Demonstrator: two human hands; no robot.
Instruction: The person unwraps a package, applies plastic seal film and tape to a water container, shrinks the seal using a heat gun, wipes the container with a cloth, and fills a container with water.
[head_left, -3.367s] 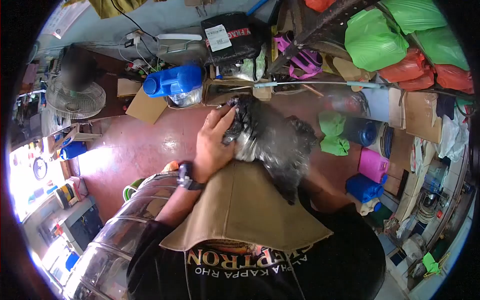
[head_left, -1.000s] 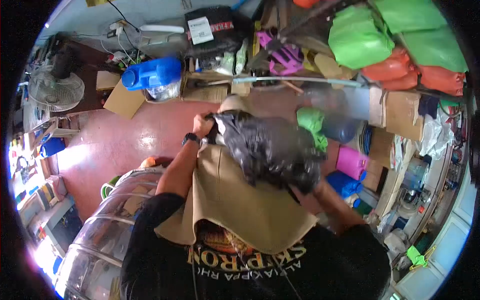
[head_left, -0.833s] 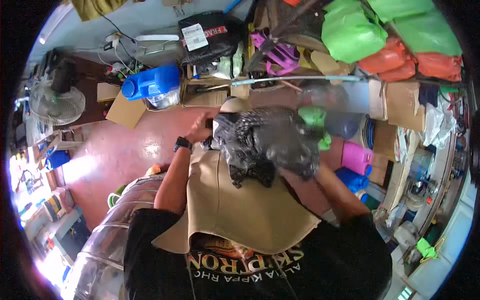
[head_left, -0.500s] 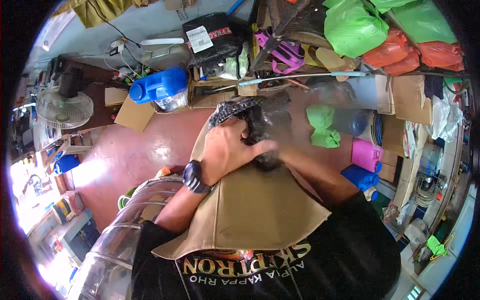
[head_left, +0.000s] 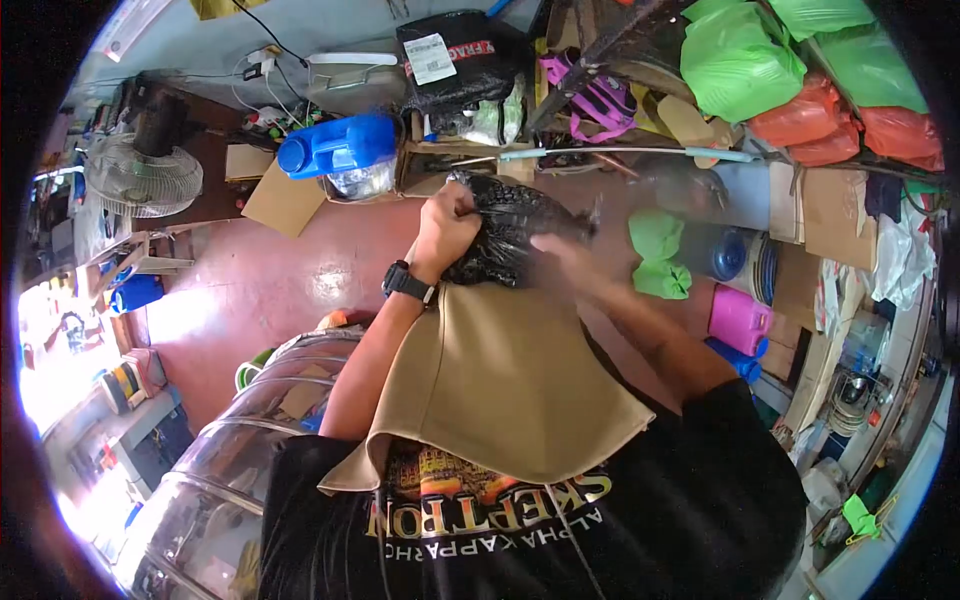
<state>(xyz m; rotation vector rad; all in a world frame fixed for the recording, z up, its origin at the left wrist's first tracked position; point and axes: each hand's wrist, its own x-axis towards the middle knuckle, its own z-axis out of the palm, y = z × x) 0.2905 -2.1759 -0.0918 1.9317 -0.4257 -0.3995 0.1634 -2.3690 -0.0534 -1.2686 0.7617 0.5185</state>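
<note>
A crumpled black plastic bag (head_left: 505,225) is bunched between my hands in the upper middle of the view. My left hand (head_left: 447,228), with a black watch on its wrist, has its fingers closed on the bag's left side. On the other side, my right hand (head_left: 568,260) is at the bag's right edge, partly blurred; whether its fingers grip the plastic cannot be made out. Tan cloth (head_left: 510,380) hangs just below the bag, over the front of the black shirt (head_left: 690,490).
Behind the bag is a shelf with a blue jug (head_left: 345,145) and a black wrapped parcel (head_left: 468,65). A fan (head_left: 145,185) stands left. Green bags (head_left: 745,65), a pink container (head_left: 738,318) and a blue container (head_left: 735,358) are right. A clear plastic cylinder (head_left: 235,440) lies lower left.
The black bag has become more compact than when it was spread out toward the right. My left hand has moved up along it, and my right hand has shifted slightly right since the last frame.
</note>
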